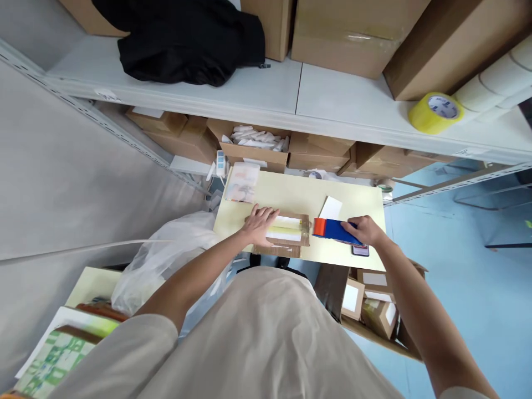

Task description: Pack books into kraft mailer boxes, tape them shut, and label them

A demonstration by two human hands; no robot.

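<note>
A small cardboard box (305, 230) with a white label and a strip of yellowish tape on top lies at the front edge of the pale yellow table (286, 188). My left hand (258, 226) rests on its left end, fingers spread. My right hand (364, 230) is wrapped around a blue tape dispenser (332, 229) with an orange front end, held just right of the box. Behind the dispenser lies a white sheet of paper (331, 207). A phone (360, 250) is partly hidden below my right hand. Whether tape links dispenser and box, I cannot tell.
A clear plastic packet (243, 182) lies at the table's back left. Shelves (249, 91) with cartons and a yellow tape roll (435, 113) stand behind. Below right is a large carton of small boxes (375, 307); plastic sheeting (166, 252) hangs at left.
</note>
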